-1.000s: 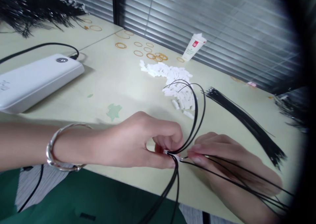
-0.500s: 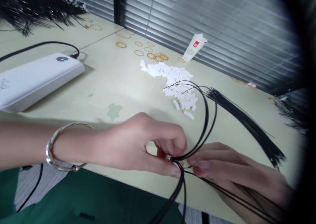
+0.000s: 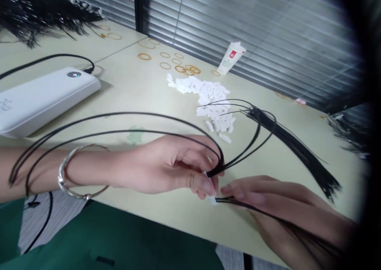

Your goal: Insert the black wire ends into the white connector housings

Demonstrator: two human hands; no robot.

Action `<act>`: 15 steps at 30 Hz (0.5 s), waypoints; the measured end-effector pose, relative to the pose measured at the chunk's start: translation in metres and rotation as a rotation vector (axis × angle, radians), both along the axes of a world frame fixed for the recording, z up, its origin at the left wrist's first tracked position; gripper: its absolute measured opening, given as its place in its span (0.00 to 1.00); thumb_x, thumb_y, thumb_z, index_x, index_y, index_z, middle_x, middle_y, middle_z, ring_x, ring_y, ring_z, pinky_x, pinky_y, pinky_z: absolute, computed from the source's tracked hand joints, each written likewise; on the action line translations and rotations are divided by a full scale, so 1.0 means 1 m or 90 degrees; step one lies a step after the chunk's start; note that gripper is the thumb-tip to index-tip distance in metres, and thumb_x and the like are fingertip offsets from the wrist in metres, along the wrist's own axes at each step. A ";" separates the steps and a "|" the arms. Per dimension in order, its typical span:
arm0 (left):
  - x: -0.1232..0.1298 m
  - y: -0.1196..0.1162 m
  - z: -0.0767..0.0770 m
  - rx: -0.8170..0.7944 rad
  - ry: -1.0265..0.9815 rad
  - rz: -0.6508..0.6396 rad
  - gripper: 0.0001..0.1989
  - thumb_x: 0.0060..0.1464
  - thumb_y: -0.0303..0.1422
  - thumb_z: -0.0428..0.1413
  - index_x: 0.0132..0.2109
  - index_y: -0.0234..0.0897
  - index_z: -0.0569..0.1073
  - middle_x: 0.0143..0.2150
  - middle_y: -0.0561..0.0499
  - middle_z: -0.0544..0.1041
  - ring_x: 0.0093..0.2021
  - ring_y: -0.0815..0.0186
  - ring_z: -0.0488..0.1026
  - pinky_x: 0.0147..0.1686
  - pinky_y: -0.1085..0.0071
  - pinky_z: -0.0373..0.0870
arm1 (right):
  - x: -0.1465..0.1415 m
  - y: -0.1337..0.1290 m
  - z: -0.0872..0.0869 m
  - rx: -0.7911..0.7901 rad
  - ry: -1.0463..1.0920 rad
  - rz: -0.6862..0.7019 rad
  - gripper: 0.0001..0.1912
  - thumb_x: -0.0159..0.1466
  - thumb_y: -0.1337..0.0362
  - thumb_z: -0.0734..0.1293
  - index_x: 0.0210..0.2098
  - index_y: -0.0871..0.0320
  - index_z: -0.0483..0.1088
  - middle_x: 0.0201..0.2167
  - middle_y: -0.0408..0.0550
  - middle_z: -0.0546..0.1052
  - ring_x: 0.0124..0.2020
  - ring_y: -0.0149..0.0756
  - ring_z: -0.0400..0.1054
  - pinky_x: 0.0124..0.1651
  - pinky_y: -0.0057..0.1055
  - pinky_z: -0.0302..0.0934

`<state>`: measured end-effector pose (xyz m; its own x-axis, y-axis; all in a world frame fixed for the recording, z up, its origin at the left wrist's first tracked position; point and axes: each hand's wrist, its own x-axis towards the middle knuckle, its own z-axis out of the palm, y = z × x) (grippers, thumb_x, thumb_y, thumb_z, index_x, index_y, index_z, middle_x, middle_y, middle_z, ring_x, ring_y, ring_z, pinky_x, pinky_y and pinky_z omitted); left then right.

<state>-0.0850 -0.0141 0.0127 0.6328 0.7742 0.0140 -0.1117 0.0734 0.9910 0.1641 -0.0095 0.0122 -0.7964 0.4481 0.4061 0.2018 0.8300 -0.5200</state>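
My left hand (image 3: 169,164), with a silver bangle at its wrist, pinches a small white connector housing (image 3: 212,200) between thumb and fingers. Thin black wires (image 3: 139,113) come out of the housing's upper part and arc leftward over that hand and forearm; others curve right toward the pile. At the lower end, more wires lead into my right hand (image 3: 276,198), which is closed around these black wires (image 3: 238,203) just right of the connector. The fingertips of my two hands are close but apart.
Loose white connector housings (image 3: 212,91) lie in a heap ahead, beside a black wire bundle (image 3: 291,143). Yellow rubber bands (image 3: 189,70) and a paper cup (image 3: 231,58) are farther back. A white power bank (image 3: 47,99) with a cable sits left. Finished-looking wire heaps (image 3: 44,12) lie far left.
The wires that hung below my left hand now arc up over its wrist. My left hand has turned, bringing the connector into plainer view, with several wires at its lower end.
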 end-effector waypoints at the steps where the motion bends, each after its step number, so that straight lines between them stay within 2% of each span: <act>1: 0.000 0.001 -0.001 -0.016 -0.011 -0.014 0.03 0.53 0.22 0.54 0.33 0.33 0.68 0.34 0.50 0.72 0.34 0.68 0.74 0.35 0.73 0.73 | -0.004 -0.001 0.000 -0.035 0.020 -0.010 0.24 0.60 0.75 0.61 0.54 0.53 0.65 0.48 0.43 0.72 0.45 0.36 0.71 0.47 0.24 0.70; 4: 0.001 0.004 -0.003 -0.085 -0.033 -0.077 0.04 0.56 0.22 0.50 0.36 0.34 0.64 0.32 0.51 0.72 0.32 0.71 0.72 0.35 0.73 0.72 | -0.014 0.000 -0.001 -0.140 0.091 -0.028 0.23 0.58 0.77 0.63 0.51 0.54 0.67 0.45 0.42 0.73 0.45 0.35 0.71 0.47 0.26 0.70; 6: 0.001 0.006 -0.005 -0.124 -0.036 -0.105 0.05 0.57 0.21 0.48 0.36 0.35 0.62 0.32 0.52 0.71 0.31 0.72 0.71 0.34 0.74 0.71 | -0.018 0.000 -0.003 -0.158 0.109 -0.021 0.23 0.57 0.78 0.64 0.50 0.54 0.67 0.45 0.43 0.73 0.46 0.36 0.70 0.46 0.30 0.71; 11: -0.001 0.007 -0.002 -0.167 -0.032 -0.151 0.04 0.59 0.24 0.47 0.40 0.35 0.64 0.36 0.51 0.69 0.30 0.72 0.71 0.36 0.72 0.70 | -0.019 0.001 -0.002 -0.097 0.106 0.004 0.23 0.55 0.77 0.66 0.50 0.56 0.68 0.44 0.45 0.75 0.47 0.40 0.70 0.44 0.34 0.71; 15: -0.004 0.007 -0.001 -0.228 -0.012 -0.173 0.04 0.60 0.26 0.48 0.42 0.35 0.66 0.38 0.51 0.68 0.32 0.71 0.71 0.38 0.71 0.69 | -0.026 0.005 0.007 -0.057 0.107 0.032 0.21 0.53 0.80 0.65 0.45 0.59 0.69 0.41 0.45 0.77 0.45 0.36 0.70 0.45 0.30 0.70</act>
<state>-0.0891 -0.0072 0.0122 0.8158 0.5386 -0.2109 -0.0590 0.4402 0.8960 0.1379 -0.0048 0.0196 -0.7434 0.4493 0.4955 0.0656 0.7862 -0.6145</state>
